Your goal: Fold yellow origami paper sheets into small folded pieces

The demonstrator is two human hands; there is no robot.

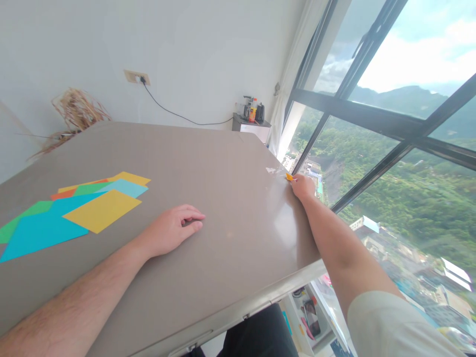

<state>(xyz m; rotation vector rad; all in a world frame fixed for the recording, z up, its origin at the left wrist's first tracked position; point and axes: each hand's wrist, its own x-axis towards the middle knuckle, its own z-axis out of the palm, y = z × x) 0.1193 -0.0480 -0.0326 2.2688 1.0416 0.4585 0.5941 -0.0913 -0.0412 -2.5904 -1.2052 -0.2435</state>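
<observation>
Orange-yellow piece (289, 177), small from where I stand, is at the right edge of the table (219, 163), pinched between the thumb and fingers of the right hand (303, 187). Those fingers cover much of it, so I cannot make out its full shape, nor tell whether it touches the tabletop. Just beside it, toward the far right corner, lie some pale bits (274, 171), too washed out by glare to identify. The left hand (174, 229) rests near the middle of the table, fingers loosely bent, with a narrow gap between thumb and forefinger; its palm is turned down, and I cannot see what is under it. Toward the left edge, coloured sheets overlap: a yellow sheet (103, 211) lies partly over a large blue sheet (52, 230), which hides part of a green sheet (13, 224) that runs out of view. Behind these, more sheets in yellow, orange, green and pale blue show only in part. Past the far right corner, a low cabinet (256, 130) is half hidden by the table. Below the near edge, the contents of a white shelf (325, 339) are hard to make out.
</observation>
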